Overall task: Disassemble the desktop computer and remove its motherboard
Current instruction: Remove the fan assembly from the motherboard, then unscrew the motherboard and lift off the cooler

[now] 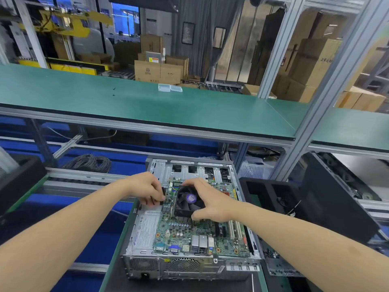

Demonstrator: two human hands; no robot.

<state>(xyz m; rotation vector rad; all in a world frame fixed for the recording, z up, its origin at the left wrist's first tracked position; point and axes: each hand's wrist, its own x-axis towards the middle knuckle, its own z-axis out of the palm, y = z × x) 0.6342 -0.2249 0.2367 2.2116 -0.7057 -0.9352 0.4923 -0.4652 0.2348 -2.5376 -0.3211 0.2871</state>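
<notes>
The opened desktop case [185, 268] lay on the bench [114, 258], its motherboard [189, 234] not yet out. The right hand [210, 201] gripped the CPU cooler fan [188, 200], fingers arched round its frame, probably to free it. The left hand [145, 188] pinched a black part [156, 200] at the board's left edge.

Open grey sheet-metal computer case [160, 169]: bare steel, dull sheen, perforated near wall. Green circuit-board motherboard [185, 232]: lacquered, slight gloss; shiny metal port shells. Square black plastic cooler fan [187, 202]: semi-gloss. Small black plastic part [157, 201], board's left edge: matt. White paper label [145, 228]: smooth. Long green bench shelf [147, 102], far: matt mat. Grey aluminium frame posts [328, 81], right: brushed. Brown cardboard boxes [157, 73], far: matt.
</notes>
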